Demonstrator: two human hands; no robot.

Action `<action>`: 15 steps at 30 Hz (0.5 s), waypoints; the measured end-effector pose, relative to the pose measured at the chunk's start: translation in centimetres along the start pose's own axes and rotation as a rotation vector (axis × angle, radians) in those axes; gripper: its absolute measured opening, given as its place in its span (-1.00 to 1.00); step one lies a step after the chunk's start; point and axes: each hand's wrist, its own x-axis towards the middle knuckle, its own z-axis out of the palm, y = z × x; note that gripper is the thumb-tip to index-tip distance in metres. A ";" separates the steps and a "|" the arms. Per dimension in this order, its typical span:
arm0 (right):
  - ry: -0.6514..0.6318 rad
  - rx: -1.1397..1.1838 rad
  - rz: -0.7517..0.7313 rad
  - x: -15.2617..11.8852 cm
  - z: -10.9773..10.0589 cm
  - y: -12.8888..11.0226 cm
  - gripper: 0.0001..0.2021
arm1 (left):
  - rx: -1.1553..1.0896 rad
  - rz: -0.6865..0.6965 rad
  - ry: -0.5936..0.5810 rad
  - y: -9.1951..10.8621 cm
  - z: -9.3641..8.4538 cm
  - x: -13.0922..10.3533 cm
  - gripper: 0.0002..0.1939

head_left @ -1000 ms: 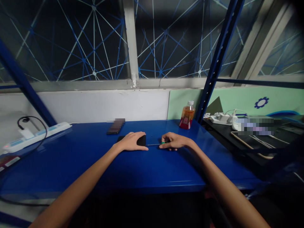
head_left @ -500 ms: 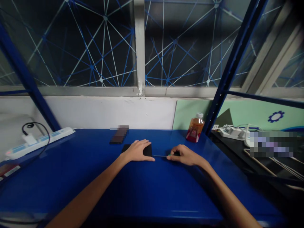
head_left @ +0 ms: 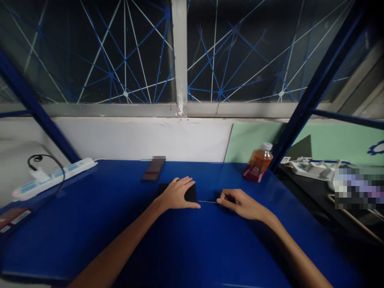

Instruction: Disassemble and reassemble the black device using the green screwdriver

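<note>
My left hand [head_left: 177, 195] lies with fingers spread over a flat black rectangular object [head_left: 191, 193] on the blue table. Its thumb reaches along the near side, and the hand covers much of the object, so its kind cannot be made out. My right hand [head_left: 240, 203] is closed in a pinch around a thin screwdriver. The slim metal shaft [head_left: 207, 201] points left, its tip close to the right edge of the black object. Whether the tip touches it, I cannot tell. The fingers hide the handle.
A dark phone [head_left: 153, 170] lies behind my left hand. At the back right stands a bottle of amber liquid [head_left: 258, 163]. A white power strip [head_left: 57, 179] with a plugged-in cable lies left, near a red packet [head_left: 13, 218]. Blue frame posts [head_left: 300, 116] rise beside the table.
The camera view has shifted, so the scene sits slightly differently. Both hands keep much the same pose; the screwdriver's green handle, partly visible before, is now hidden in my right hand.
</note>
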 end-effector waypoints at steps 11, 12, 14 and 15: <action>0.086 -0.196 -0.028 0.3 0.2 0.5 -0.65 | 0.018 0.014 -0.003 0.2 -0.2 0.0 0.01; 0.079 -0.194 -0.007 0.3 0.3 0.4 -0.66 | 0.022 0.015 -0.006 0.2 -0.2 0.0 0.01; 0.055 -0.187 0.021 0.4 0.5 0.3 -0.68 | 0.031 0.018 -0.008 0.2 -0.2 0.0 0.02; 0.049 -0.182 0.023 0.4 0.6 0.3 -0.67 | 0.035 0.021 -0.007 0.2 -0.1 0.0 0.02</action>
